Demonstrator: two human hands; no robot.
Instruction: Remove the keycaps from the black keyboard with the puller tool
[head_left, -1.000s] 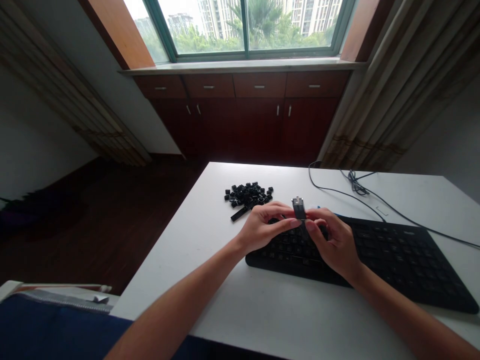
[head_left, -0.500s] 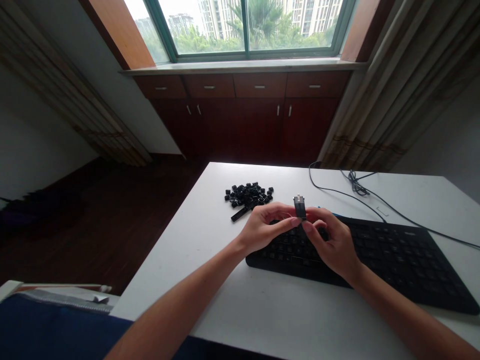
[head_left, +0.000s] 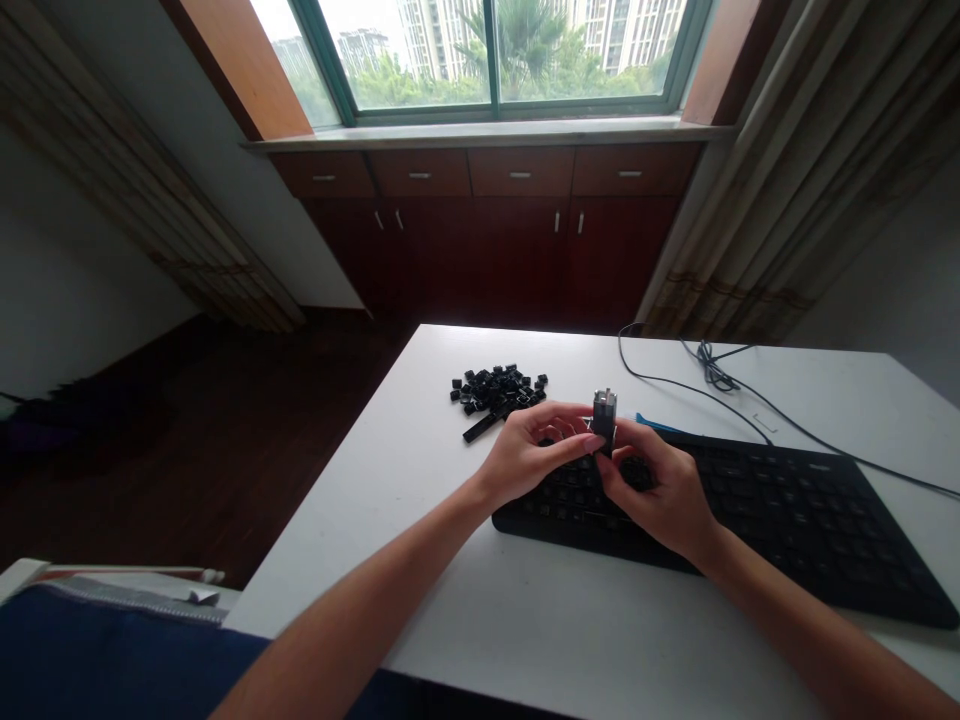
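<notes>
Above the keyboard (head_left: 780,500), both hands meet around a small black block with silvery metal at its top end (head_left: 604,410); I cannot make out its exact kind. My left hand (head_left: 532,450) pinches it from the left between thumb and fingers. From the right, my right hand (head_left: 667,485) grips the same block with its thumb and index finger. The block stands roughly upright, its lower end partly hidden by the fingertips. Beneath the hands, the black keyboard lies across the white table (head_left: 360,500).
Loose black keycaps (head_left: 499,388) lie heaped beyond my left hand, with one long keycap (head_left: 480,428) beside them. A blue strip (head_left: 654,424) shows behind the keyboard. A bundled black cable (head_left: 716,368) and a thin bent wire (head_left: 765,421) lie at the right rear.
The small black block has turned between my fingers and shifted slightly to the right. My right fingertips have moved a little lower on it. More of the blue strip shows.
</notes>
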